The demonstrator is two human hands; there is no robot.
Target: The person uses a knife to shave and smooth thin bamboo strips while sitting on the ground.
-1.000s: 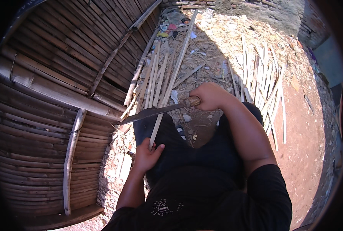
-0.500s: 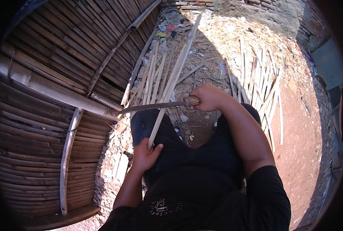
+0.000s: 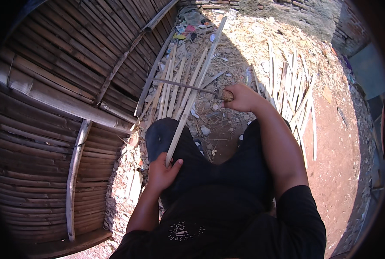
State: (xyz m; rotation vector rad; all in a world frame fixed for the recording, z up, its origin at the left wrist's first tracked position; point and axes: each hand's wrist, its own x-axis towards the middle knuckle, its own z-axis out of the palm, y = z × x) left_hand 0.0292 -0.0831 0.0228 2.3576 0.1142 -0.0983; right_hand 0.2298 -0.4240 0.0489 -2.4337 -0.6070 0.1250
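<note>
My left hand (image 3: pixel 162 172) grips the near end of a long pale bamboo strip (image 3: pixel 180 127), which slants away from me across my dark-trousered left knee (image 3: pixel 160 140). My right hand (image 3: pixel 245 98) is closed on the wooden handle of a long, dark-bladed knife (image 3: pixel 179 85). The blade lies crosswise over the strip, well beyond the knee, its tip pointing left. Whether the blade touches the strip I cannot tell for sure. Several loose strips (image 3: pixel 171 71) lie on the ground just left of and beneath the held one.
A bamboo-slat wall (image 3: pixel 50 125) with horizontal poles stands along my left. Many cut strips (image 3: pixel 294 95) lie heaped at the right on straw-littered dirt (image 3: pixel 339 181). A brick wall (image 3: pixel 278 11) is at the far end, with rubbish (image 3: pixel 186 30) near it. A grey-blue panel (image 3: pixel 365 73) is at far right.
The knife and my right hand have moved away from me, so the blade now crosses the strip farther up, off my left knee. My left hand has barely moved.
</note>
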